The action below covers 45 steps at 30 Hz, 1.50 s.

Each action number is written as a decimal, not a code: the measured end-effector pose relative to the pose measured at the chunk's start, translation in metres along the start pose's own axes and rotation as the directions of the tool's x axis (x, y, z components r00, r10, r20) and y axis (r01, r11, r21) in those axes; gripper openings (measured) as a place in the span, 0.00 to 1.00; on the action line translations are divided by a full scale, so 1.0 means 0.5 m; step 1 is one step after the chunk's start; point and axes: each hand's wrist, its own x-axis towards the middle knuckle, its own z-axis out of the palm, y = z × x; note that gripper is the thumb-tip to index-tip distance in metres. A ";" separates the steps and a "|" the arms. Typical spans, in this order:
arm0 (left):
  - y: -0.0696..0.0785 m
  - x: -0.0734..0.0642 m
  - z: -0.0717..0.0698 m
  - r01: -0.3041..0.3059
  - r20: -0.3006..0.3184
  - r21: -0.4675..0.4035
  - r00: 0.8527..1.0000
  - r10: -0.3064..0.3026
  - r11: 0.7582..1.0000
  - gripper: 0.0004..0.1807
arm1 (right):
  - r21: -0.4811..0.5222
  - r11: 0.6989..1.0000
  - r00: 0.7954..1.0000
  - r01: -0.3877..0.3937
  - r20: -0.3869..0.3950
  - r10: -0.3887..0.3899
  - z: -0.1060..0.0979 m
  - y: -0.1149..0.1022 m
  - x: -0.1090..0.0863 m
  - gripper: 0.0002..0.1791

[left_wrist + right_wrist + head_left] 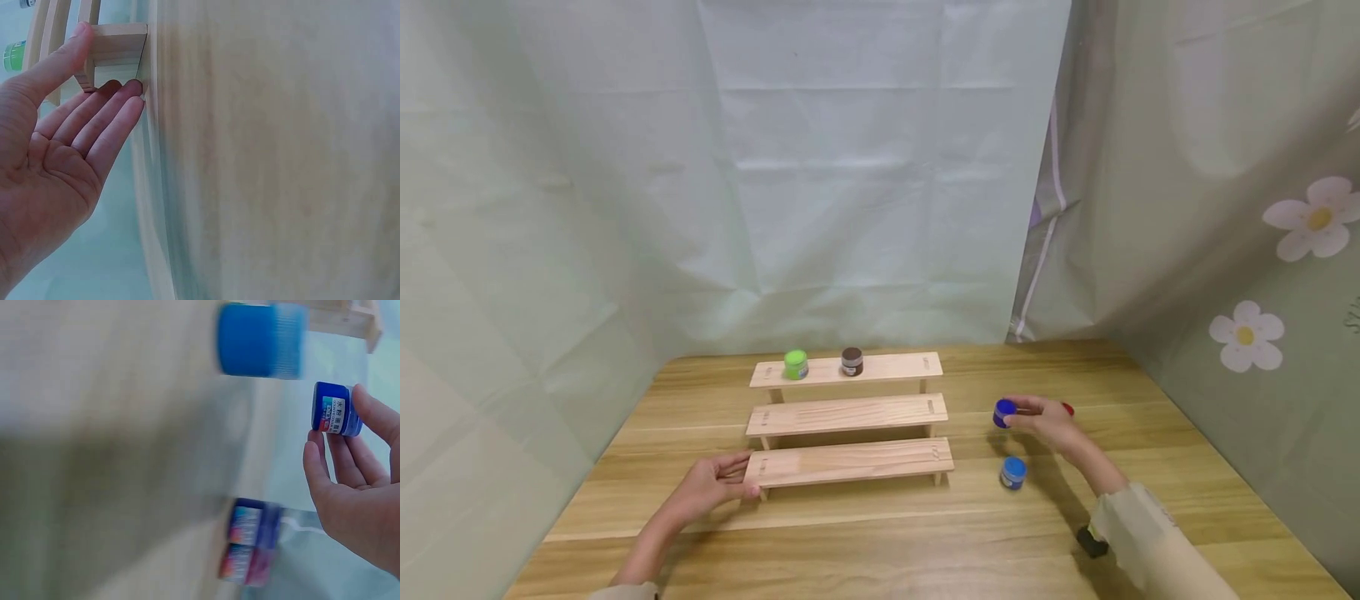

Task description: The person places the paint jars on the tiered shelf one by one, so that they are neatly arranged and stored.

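Note:
My left hand (703,490) holds the left end of the lowest step of a three-tier wooden display stand (850,462). In the left wrist view the thumb lies on the end of the step (119,39), with the other fingers fairly straight beside it. My right hand (1051,423) pinches a dark blue paint jar (1003,413) between thumb and fingers, lifted above the table; its label shows in the right wrist view (334,412). Below it a lighter blue paint jar (1012,472) stands on the table. A red-lidded jar (1068,409) is mostly hidden behind the right hand.
On the top step stand a green paint jar (796,365) and a dark brown paint jar (852,362). The right wrist view shows a purple-blue jar (253,523) beside a red jar (247,564). Pale curtains (880,208) surround the wooden table (850,558).

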 end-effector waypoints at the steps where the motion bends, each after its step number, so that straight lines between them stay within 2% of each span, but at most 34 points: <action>1: 0.000 0.001 0.000 -0.001 0.000 0.000 1.000 0.001 1.000 0.40 | -0.005 1.000 1.000 0.006 -0.001 -0.006 -0.003 -0.008 0.003 0.33; 7: -0.002 0.003 0.002 -0.004 0.006 -0.009 1.000 0.004 1.000 0.40 | -0.023 0.999 0.999 0.048 -0.017 -0.049 -0.020 -0.054 0.023 0.34; 13: -0.005 0.003 0.002 0.015 0.011 -0.004 1.000 -0.015 1.000 0.40 | -0.015 0.998 0.998 0.062 -0.009 -0.062 -0.012 -0.105 0.036 0.34; 18: -0.004 -0.003 -0.005 0.051 -0.017 0.001 0.999 -0.051 0.999 0.41 | 0.047 0.994 0.995 0.099 0.014 -0.100 0.020 -0.156 0.060 0.32; 27: -0.006 -0.008 -0.007 0.048 -0.026 0.000 0.999 -0.047 0.999 0.40 | 0.136 0.978 0.984 0.161 0.056 -0.170 0.099 -0.229 0.095 0.28; 39: -0.003 -0.005 -0.003 0.015 0.003 -0.014 1.000 -0.014 1.000 0.40 | 0.139 0.980 0.985 0.139 0.087 -0.152 0.160 -0.266 0.116 0.26; 45: 0.002 -0.002 0.004 0.012 -0.003 -0.023 1.000 -0.013 1.000 0.40 | 0.127 0.983 0.988 0.130 0.064 -0.139 0.181 -0.276 0.129 0.26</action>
